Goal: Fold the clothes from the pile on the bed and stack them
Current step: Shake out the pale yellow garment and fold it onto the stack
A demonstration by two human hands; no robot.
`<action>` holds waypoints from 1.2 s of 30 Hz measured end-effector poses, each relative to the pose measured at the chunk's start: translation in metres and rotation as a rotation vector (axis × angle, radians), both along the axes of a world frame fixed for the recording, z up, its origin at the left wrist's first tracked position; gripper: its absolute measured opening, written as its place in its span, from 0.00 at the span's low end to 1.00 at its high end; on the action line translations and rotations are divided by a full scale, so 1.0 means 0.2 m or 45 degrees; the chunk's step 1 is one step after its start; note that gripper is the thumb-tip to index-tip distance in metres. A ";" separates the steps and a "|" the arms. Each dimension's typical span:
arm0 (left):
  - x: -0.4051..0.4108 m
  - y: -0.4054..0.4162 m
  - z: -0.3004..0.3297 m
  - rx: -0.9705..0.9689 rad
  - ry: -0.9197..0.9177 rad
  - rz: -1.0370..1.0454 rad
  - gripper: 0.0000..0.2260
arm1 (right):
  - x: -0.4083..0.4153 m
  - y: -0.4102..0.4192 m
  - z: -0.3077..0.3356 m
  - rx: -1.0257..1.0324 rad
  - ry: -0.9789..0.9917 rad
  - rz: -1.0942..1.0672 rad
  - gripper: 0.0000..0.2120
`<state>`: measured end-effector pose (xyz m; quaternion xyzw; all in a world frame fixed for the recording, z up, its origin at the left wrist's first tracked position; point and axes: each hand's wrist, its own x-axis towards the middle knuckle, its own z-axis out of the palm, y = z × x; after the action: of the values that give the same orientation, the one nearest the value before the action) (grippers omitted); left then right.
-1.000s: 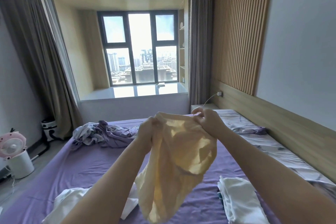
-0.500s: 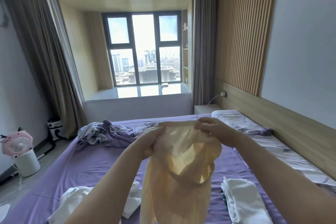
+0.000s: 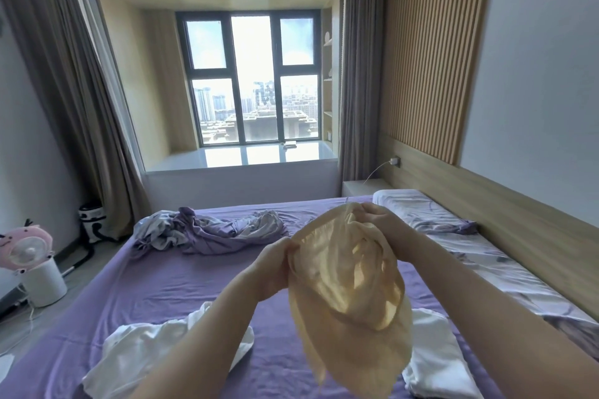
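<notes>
Both hands, left hand [image 3: 272,264] and right hand [image 3: 385,223], hold a thin pale-yellow garment [image 3: 350,295] in a pinching grip above the purple-sheeted bed [image 3: 181,288], white folded clothes [image 3: 434,356] near right.

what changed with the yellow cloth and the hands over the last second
Both hands kept their grip on the yellow cloth. The left hand dropped lower than the right hand, so the held top edge now slants. Nothing was let go. The crumpled pile, the white clothes and the bed stayed put.
</notes>
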<state>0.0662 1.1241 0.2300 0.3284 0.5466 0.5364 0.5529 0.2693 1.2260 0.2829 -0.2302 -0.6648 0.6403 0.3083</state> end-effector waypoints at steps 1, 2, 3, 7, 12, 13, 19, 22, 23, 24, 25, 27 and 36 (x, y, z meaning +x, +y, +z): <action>0.01 0.00 0.01 0.042 -0.082 -0.029 0.05 | 0.01 0.01 -0.01 0.021 -0.038 -0.051 0.09; 0.03 0.01 0.02 0.090 -0.137 -0.056 0.05 | 0.02 0.02 -0.02 0.051 -0.085 -0.116 0.09; 0.03 0.01 0.03 0.130 -0.175 -0.072 0.08 | 0.03 0.03 -0.03 0.087 -0.145 -0.179 0.10; 0.03 0.04 0.07 0.231 -0.347 -0.142 0.15 | 0.06 0.06 -0.09 0.175 -0.322 -0.338 0.09; 0.04 0.05 0.09 0.327 -0.505 -0.245 0.19 | 0.06 0.04 -0.11 0.232 -0.382 -0.277 0.07; 0.04 0.05 0.09 0.341 -0.522 -0.257 0.19 | 0.06 0.03 -0.11 0.253 -0.378 -0.253 0.08; 0.02 0.07 0.08 0.339 -0.572 -0.270 0.20 | -0.05 -0.09 -0.15 0.281 -0.331 -0.043 0.11; -0.01 0.07 0.09 0.296 -0.455 -0.190 0.20 | -0.12 -0.10 -0.18 0.276 -0.283 -0.088 0.05; -0.02 0.06 0.08 0.260 -0.364 -0.121 0.19 | -0.13 -0.10 -0.19 0.247 -0.254 -0.097 0.05; -0.04 0.06 0.08 0.212 -0.253 -0.034 0.17 | -0.14 -0.10 -0.19 0.211 -0.226 -0.113 0.06; -0.06 0.05 0.08 0.162 -0.144 0.047 0.15 | -0.14 -0.09 -0.19 0.176 -0.202 -0.139 0.06; -0.09 0.03 0.06 0.090 0.030 0.157 0.14 | -0.14 -0.08 -0.20 0.117 -0.167 -0.203 0.05; -0.16 -0.03 0.03 0.168 -0.165 0.185 0.15 | -0.14 -0.07 -0.19 0.218 -0.179 -0.352 0.06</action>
<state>0.0333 1.1172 0.2362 0.2883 0.4955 0.6301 0.5239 0.2412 1.2116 0.2446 -0.3365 -0.6989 0.5151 0.3647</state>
